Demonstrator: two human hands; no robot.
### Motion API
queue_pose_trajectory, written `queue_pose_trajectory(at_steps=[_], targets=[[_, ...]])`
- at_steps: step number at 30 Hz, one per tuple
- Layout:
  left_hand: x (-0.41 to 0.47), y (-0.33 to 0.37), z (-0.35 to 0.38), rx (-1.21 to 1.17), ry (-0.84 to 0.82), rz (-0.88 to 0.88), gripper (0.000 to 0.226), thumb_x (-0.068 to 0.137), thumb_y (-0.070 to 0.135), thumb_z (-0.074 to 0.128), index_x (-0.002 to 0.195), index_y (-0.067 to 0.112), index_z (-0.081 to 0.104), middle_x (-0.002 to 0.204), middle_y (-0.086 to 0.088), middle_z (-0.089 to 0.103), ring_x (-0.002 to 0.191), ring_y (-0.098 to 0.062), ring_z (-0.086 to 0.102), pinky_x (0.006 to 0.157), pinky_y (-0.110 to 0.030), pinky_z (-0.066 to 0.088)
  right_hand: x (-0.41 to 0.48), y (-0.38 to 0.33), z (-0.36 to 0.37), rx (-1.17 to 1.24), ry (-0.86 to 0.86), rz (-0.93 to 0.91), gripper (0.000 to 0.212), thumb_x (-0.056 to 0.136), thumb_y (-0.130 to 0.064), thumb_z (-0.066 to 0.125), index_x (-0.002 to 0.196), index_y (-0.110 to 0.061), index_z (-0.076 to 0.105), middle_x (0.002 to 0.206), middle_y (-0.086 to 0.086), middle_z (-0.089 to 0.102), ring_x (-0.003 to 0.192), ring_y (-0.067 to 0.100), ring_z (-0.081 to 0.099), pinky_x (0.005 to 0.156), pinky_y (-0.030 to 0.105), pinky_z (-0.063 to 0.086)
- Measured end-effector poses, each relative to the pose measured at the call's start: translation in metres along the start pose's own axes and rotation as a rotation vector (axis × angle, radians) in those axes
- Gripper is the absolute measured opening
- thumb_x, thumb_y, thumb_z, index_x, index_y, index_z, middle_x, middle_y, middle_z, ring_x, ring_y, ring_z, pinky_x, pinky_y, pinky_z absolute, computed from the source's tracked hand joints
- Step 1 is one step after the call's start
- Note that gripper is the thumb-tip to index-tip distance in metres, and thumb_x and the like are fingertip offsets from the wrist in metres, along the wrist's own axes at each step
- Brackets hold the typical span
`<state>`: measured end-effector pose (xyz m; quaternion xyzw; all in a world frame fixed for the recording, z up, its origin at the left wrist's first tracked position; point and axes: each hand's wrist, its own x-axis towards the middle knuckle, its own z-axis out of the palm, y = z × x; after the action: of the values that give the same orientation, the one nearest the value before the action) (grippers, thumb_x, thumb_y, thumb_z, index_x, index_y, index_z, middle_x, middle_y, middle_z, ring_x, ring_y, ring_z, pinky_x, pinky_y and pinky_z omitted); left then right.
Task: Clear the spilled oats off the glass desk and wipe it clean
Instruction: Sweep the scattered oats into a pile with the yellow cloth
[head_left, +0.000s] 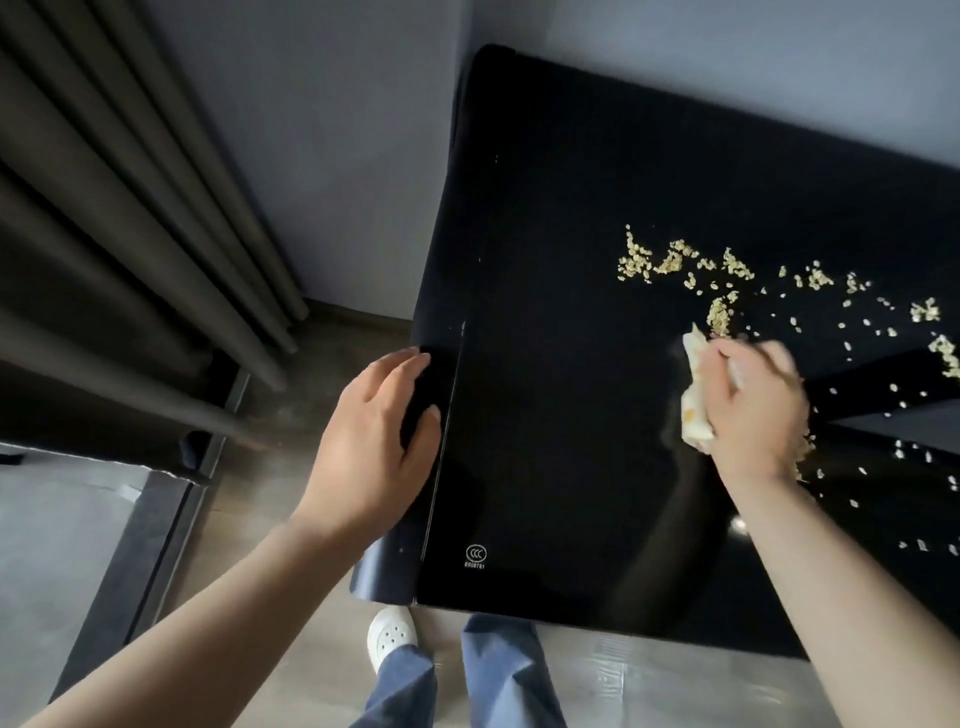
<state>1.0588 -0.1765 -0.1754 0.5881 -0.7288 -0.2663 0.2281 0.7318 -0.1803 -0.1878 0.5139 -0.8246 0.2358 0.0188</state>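
Most oats lie scattered over the glass desk at right of frame; we judge clearing barely begun, wiping undone. Our right hand clutches a crumpled cloth beside them; our left hand meets the desk's left edge, grip unclear.

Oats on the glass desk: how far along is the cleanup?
Early. The left part of the glass desk looks free of flakes. In hand: the right hand grips a cloth at the spill's near edge; the left hand rests at the desk's left edge. Remaining: oats lie in clusters and scattered flakes across the right side, then the wipe.
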Motion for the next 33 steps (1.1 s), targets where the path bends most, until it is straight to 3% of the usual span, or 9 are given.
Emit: queue_pose_trajectory(at_steps=[3, 8, 12, 15, 19, 25, 27, 30, 33], targets=[[0.029, 0.016, 0.014, 0.052, 0.008, 0.056, 0.048, 0.089, 0.026, 0.050, 0.133, 0.007, 0.053, 0.139, -0.008, 0.051, 0.130, -0.025, 0.043, 0.111, -0.022, 0.023, -0.003, 0.001, -0.012, 0.087, 0.034, 0.019, 0.019, 0.090, -0.019, 0.059, 0.101, -0.010, 0.073, 0.095, 0.009, 0.059, 0.076, 0.024, 0.058, 0.067, 0.021, 0.033], [0.084, 0.036, 0.035, 0.149, 0.013, 0.075, 0.050, 0.089, 0.028, 0.050, 0.135, 0.006, 0.052, 0.143, -0.011, 0.046, 0.137, -0.032, 0.034, 0.114, -0.043, 0.028, 0.004, -0.064, 0.009, 0.348, 0.065, -0.174, 0.010, 0.087, -0.011, 0.067, 0.093, -0.008, 0.074, 0.087, -0.002, 0.056, 0.076, -0.001, 0.048, 0.069, 0.001, 0.034], [0.115, 0.035, 0.047, 0.231, 0.021, -0.009, 0.049, 0.092, 0.028, 0.052, 0.137, 0.008, 0.049, 0.148, -0.009, 0.040, 0.141, -0.030, 0.028, 0.115, -0.046, 0.024, 0.047, -0.103, 0.047, 0.350, 0.036, -0.219, 0.017, 0.090, -0.025, 0.059, 0.092, -0.014, 0.073, 0.088, -0.002, 0.059, 0.070, 0.006, 0.055, 0.058, 0.011, 0.040], [0.118, 0.033, 0.053, 0.292, 0.051, -0.008, 0.051, 0.092, 0.034, 0.042, 0.137, 0.010, 0.049, 0.148, -0.007, 0.039, 0.141, -0.028, 0.026, 0.114, -0.047, 0.025, 0.070, -0.103, 0.065, 0.247, 0.011, -0.306, 0.015, 0.089, -0.025, 0.061, 0.087, -0.014, 0.071, 0.083, 0.000, 0.058, 0.064, 0.013, 0.057, 0.048, 0.024, 0.046], [0.116, 0.033, 0.056, 0.305, 0.091, 0.010, 0.052, 0.091, 0.034, 0.040, 0.135, 0.008, 0.051, 0.147, -0.008, 0.041, 0.141, -0.028, 0.028, 0.113, -0.047, 0.026, 0.090, -0.066, 0.061, 0.173, 0.039, -0.337, 0.017, 0.089, -0.026, 0.058, 0.083, -0.016, 0.072, 0.081, 0.000, 0.058, 0.060, 0.015, 0.055, 0.049, 0.021, 0.038], [0.118, 0.033, 0.059, 0.341, 0.101, 0.030, 0.052, 0.090, 0.031, 0.041, 0.133, 0.004, 0.053, 0.144, -0.013, 0.045, 0.138, -0.032, 0.032, 0.109, -0.053, 0.033, 0.103, 0.013, 0.029, 0.114, 0.112, 0.016, 0.007, 0.086, -0.018, 0.067, 0.089, -0.015, 0.074, 0.087, 0.005, 0.060, 0.070, 0.025, 0.060, 0.059, 0.021, 0.033], [0.119, 0.034, 0.059, 0.355, 0.096, 0.027, 0.052, 0.090, 0.030, 0.041, 0.133, 0.004, 0.053, 0.143, -0.013, 0.045, 0.137, -0.033, 0.033, 0.108, -0.054, 0.034, 0.100, 0.006, 0.021, 0.208, 0.132, 0.081, 0.009, 0.087, -0.017, 0.066, 0.090, -0.013, 0.074, 0.085, 0.004, 0.059, 0.071, 0.019, 0.057, 0.061, 0.010, 0.029], [0.119, 0.034, 0.059, 0.346, 0.109, 0.023, 0.052, 0.090, 0.030, 0.040, 0.132, 0.004, 0.054, 0.143, -0.013, 0.046, 0.137, -0.033, 0.034, 0.108, -0.053, 0.035, 0.097, -0.040, 0.025, 0.332, 0.106, -0.018, 0.005, 0.085, -0.017, 0.070, 0.086, -0.016, 0.074, 0.082, -0.003, 0.055, 0.069, 0.004, 0.047, 0.063, 0.002, 0.032], [0.118, 0.034, 0.059, 0.353, 0.119, 0.027, 0.052, 0.090, 0.030, 0.041, 0.132, 0.004, 0.054, 0.143, -0.012, 0.046, 0.138, -0.032, 0.034, 0.109, -0.051, 0.034, 0.101, -0.087, 0.051, 0.360, 0.001, -0.191, 0.007, 0.085, -0.021, 0.069, 0.089, -0.017, 0.073, 0.083, -0.004, 0.059, 0.066, 0.004, 0.051, 0.059, 0.010, 0.037]])
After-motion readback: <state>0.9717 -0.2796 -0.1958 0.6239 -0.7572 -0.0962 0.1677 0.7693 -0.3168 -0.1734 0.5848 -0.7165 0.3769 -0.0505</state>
